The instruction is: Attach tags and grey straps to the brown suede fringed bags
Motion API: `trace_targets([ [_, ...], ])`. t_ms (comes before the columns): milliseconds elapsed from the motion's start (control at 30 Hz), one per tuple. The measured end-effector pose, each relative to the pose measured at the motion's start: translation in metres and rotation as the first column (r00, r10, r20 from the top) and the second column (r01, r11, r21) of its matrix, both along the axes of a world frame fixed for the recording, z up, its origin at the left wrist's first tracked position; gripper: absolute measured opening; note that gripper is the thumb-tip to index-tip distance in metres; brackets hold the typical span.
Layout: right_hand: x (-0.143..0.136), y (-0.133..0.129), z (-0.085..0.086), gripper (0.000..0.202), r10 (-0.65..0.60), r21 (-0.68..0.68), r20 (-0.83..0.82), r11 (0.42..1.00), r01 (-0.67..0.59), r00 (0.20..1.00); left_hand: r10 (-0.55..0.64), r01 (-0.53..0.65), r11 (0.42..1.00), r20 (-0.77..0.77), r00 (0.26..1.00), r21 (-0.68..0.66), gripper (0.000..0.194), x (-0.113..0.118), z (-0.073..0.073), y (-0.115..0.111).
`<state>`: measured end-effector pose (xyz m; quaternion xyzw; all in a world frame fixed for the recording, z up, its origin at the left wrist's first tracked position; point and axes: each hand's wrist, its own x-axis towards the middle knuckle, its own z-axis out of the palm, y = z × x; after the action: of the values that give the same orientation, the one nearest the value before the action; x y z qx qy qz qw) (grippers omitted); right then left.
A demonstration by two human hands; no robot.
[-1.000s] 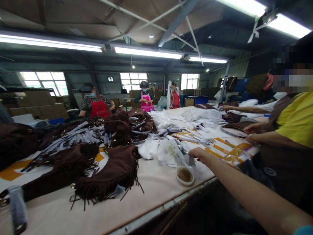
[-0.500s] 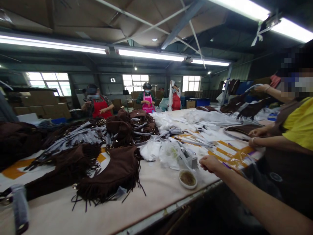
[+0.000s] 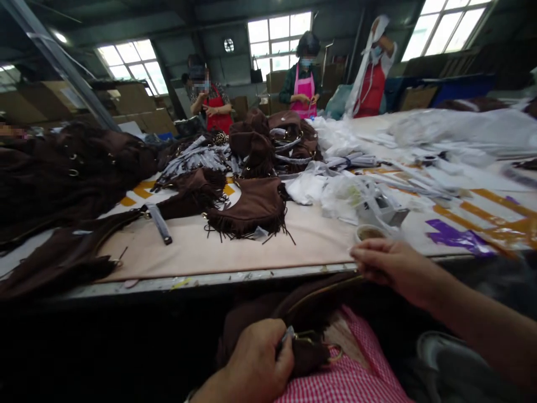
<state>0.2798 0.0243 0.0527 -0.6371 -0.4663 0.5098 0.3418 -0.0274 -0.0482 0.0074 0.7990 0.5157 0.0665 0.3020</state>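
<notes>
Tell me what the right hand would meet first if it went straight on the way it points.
Probably the fringed bag on the table, though the right hand's depth is unclear.

On the counter [image 3: 176, 249], a brown fringed fabric bag [image 3: 251, 204] lies near the middle of the front edge, grey wrapped straps [image 3: 195, 157] behind-left. Right of it sit crumpled clear plastic bags [image 3: 308, 183], then a grey box [image 3: 388, 212], a round white bowl [image 3: 369, 232] before it. Before the counter, a dark-brown ringed cloth bag [image 3: 306, 358] lies on pink checked fabric [image 3: 335, 386].
</notes>
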Motion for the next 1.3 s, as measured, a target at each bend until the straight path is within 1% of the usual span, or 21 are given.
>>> trace_targets([
  [33,-0.029,-0.013,0.003,0.03,0.113,-0.079,-0.148,0.989,-0.125,0.983,-0.028,0.029,0.998,-0.028,0.999,0.055,0.024,0.001,0.001,-0.001],
  [67,-0.055,-0.024,0.004,0.03,0.188,-0.156,-0.241,0.961,-0.229,0.952,-0.057,0.061,0.993,-0.05,0.997,0.1,0.021,0.002,0.002,-0.001],
  [100,-0.077,-0.033,0.002,0.029,0.224,-0.213,-0.283,0.933,-0.289,0.933,-0.084,0.092,0.986,-0.063,0.994,0.14,0.019,0.002,0.002,-0.002],
  [167,-0.109,-0.045,-0.007,0.024,0.259,-0.3,-0.313,0.886,-0.354,0.914,-0.131,0.144,0.967,-0.077,0.988,0.21,0.016,0.001,0.002,-0.004],
  [200,-0.118,-0.048,-0.012,0.021,0.269,-0.333,-0.299,0.869,-0.365,0.915,-0.148,0.164,0.957,-0.085,0.985,0.237,0.016,-0.001,0.002,-0.005],
  [267,-0.128,-0.051,-0.02,0.02,0.289,-0.393,-0.254,0.841,-0.372,0.923,-0.17,0.194,0.943,-0.107,0.98,0.269,0.016,-0.004,0.001,-0.008],
  [367,-0.133,-0.052,-0.024,0.025,0.307,-0.474,-0.195,0.802,-0.364,0.931,-0.183,0.219,0.932,-0.147,0.972,0.288,0.017,-0.007,0.0,-0.012],
  [433,-0.136,-0.053,-0.024,0.025,0.307,-0.508,-0.147,0.792,-0.338,0.94,-0.182,0.222,0.93,-0.158,0.97,0.293,0.017,-0.008,-0.001,-0.015],
  [533,-0.139,-0.054,-0.026,0.022,0.329,-0.531,-0.05,0.791,-0.304,0.943,-0.164,0.203,0.946,-0.168,0.972,0.252,0.018,-0.008,-0.002,-0.018],
  [600,-0.141,-0.055,-0.027,0.02,0.337,-0.545,-0.018,0.786,-0.292,0.941,-0.137,0.17,0.964,-0.165,0.977,0.203,0.018,-0.008,-0.001,-0.018],
  [667,-0.142,-0.054,-0.028,0.018,0.327,-0.553,-0.019,0.784,-0.283,0.945,-0.113,0.138,0.973,-0.143,0.983,0.183,0.017,-0.007,0.0,-0.017],
  [700,-0.142,-0.054,-0.029,0.018,0.322,-0.558,-0.023,0.781,-0.279,0.946,-0.109,0.132,0.974,-0.129,0.986,0.185,0.022,-0.007,0.001,-0.016],
  [733,-0.143,-0.054,-0.029,0.017,0.321,-0.565,-0.028,0.776,-0.28,0.947,-0.115,0.136,0.973,-0.119,0.986,0.188,0.027,-0.007,0.001,-0.015],
  [767,-0.142,-0.054,-0.029,0.018,0.323,-0.568,-0.031,0.773,-0.282,0.946,-0.131,0.152,0.971,-0.12,0.984,0.187,0.027,-0.007,0.001,-0.014],
  [833,-0.141,-0.053,-0.031,0.019,0.332,-0.563,-0.037,0.772,-0.294,0.943,-0.163,0.186,0.969,-0.149,0.975,0.16,0.02,-0.007,0.002,-0.013],
  [900,-0.139,-0.054,-0.033,0.019,0.329,-0.547,-0.063,0.778,-0.308,0.942,-0.167,0.192,0.974,-0.19,0.967,0.122,0.023,-0.007,0.001,-0.013],
  [967,-0.136,-0.054,-0.034,0.017,0.318,-0.531,-0.098,0.785,-0.32,0.943,-0.164,0.192,0.975,-0.217,0.962,0.112,0.026,-0.008,0.001,-0.012],
  [1067,-0.133,-0.055,-0.029,0.015,0.321,-0.504,-0.137,0.792,-0.345,0.937,-0.162,0.18,0.981,-0.21,0.964,0.07,0.027,-0.01,0.002,-0.01],
  [1133,-0.134,-0.055,-0.022,0.015,0.306,-0.501,-0.126,0.801,-0.327,0.944,-0.152,0.155,0.988,-0.18,0.972,0.003,0.026,-0.011,0.007,-0.006],
  [1233,-0.138,-0.055,-0.011,0.034,0.277,-0.518,-0.066,0.812,-0.27,0.959,-0.13,0.118,0.986,-0.098,0.987,-0.118,0.031,-0.013,0.021,0.0],
  [1300,-0.14,-0.055,-0.006,0.04,0.281,-0.506,-0.04,0.822,-0.262,0.959,-0.109,0.101,0.975,-0.035,0.993,-0.197,0.036,-0.014,0.032,0.005],
])
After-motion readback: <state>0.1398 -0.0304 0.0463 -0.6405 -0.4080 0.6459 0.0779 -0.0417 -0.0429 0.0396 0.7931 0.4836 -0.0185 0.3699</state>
